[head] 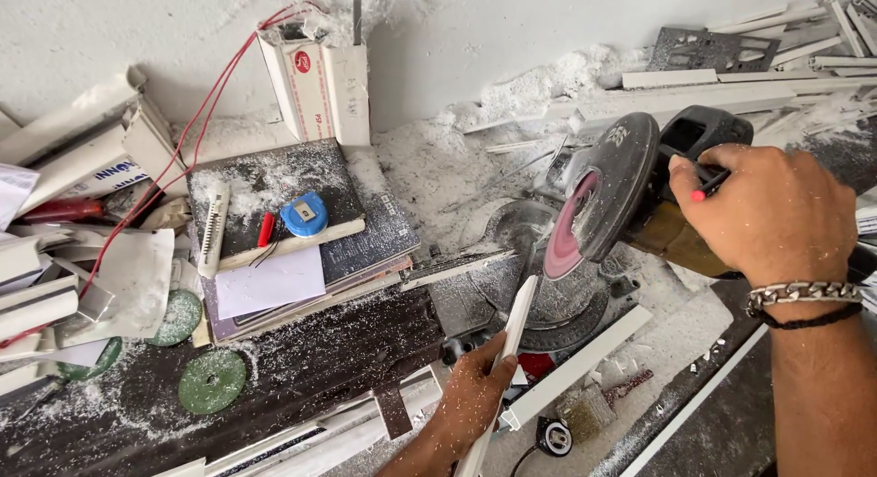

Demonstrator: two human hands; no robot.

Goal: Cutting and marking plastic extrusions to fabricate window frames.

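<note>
My right hand [776,212] grips the black handle of a chop saw [630,189] and also pinches a red-tipped pen between its fingers. The saw's head is raised, and its pinkish disc [568,228] shows under the dark guard. My left hand [470,395] holds a long white plastic strip [516,326] whose far end lies on the saw's round base [525,226], just below the disc. White dust and shavings cover the base and both hands.
A stack of dusty books [301,221] at left carries a blue tape measure [304,214] and a red marker. Green discs [212,380] lie on the dark bench. White trunking offcuts [585,358] crowd the left, front and back right. A red cable [196,121] runs up the wall.
</note>
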